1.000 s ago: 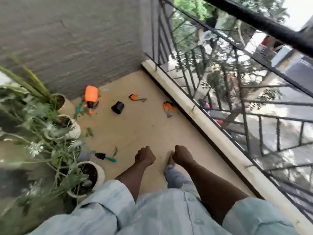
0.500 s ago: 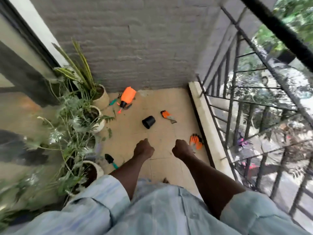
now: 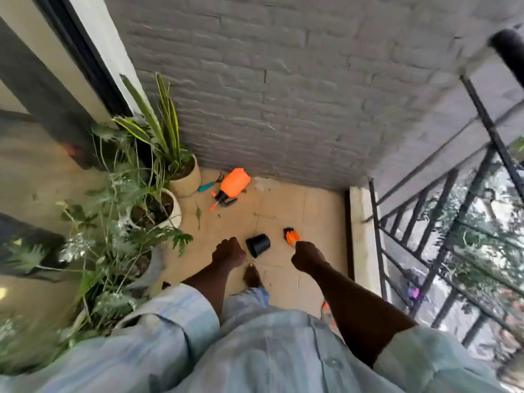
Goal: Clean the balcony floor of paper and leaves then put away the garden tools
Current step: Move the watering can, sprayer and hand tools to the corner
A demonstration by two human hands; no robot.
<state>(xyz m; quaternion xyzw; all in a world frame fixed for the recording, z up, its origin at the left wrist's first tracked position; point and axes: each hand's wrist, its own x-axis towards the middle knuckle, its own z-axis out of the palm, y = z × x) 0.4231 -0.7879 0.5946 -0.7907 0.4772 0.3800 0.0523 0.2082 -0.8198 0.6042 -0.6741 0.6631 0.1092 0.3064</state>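
Grip: left hand [image 3: 229,251] & right hand [image 3: 307,256] both clenched, holding nothing, prob. just walking in.
Tools: pot [image 3: 258,244], glove [image 3: 292,236] nr feet; sprayer [image 3: 234,184], fork [image 3: 209,185] by wall.
Leaves: on floor [image 3: 283,205] nr plants [image 3: 122,222], likely shed there.

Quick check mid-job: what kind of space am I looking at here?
Most likely a small home balcony: a dark metal railing along one side, a grey brick wall at the end, potted plants lining the tan tiled floor, with an orange sprayer lying there.
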